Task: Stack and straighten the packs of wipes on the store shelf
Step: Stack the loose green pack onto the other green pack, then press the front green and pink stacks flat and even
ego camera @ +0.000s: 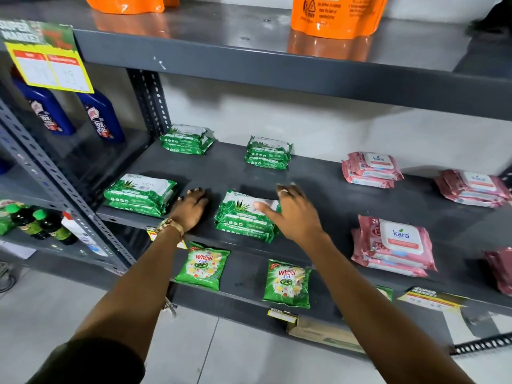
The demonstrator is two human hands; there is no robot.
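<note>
Several small stacks of wipes lie on the dark grey shelf (318,187). Green packs sit at the back left (187,139), the back middle (268,152), the front left (140,194) and the front middle (243,217). Pink packs lie to the right, at the back (371,169), the far right (472,188) and the front (393,245). My left hand (191,207) rests flat on the shelf between the two front green stacks, fingers apart. My right hand (291,214) hovers over the right end of the front middle green stack, fingers spread, thumb over its white label.
Two green detergent pouches (203,266) (286,284) lie on the shelf below. Orange pouches (336,15) stand on the shelf above. Blue bottles (102,117) and a perforated steel upright (151,101) are at the left. A yellow price tag (52,67) hangs top left.
</note>
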